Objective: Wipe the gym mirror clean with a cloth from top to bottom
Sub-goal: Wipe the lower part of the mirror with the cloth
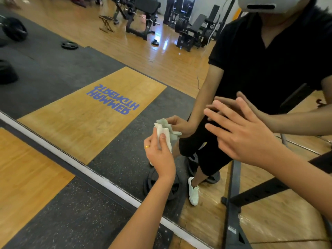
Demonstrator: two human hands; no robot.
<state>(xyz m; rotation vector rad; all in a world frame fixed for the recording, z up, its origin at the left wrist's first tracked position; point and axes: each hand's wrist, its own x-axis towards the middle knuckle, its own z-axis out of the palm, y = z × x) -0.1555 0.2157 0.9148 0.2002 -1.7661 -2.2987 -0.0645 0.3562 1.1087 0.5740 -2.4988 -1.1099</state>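
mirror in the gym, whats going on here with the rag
A person is cleaning a gym mirror. Their left hand grips a crumpled white cloth against the glass, low down near the bottom frame. The right hand is open, fingers spread, at the glass beside it.

You are looking down at the floor [71, 218], where speckled black rubber is lying beside a wooden platform panel [27, 169]; a white strip [100, 178] is running diagonally along the foot of the mirror [111, 56], bordering both.
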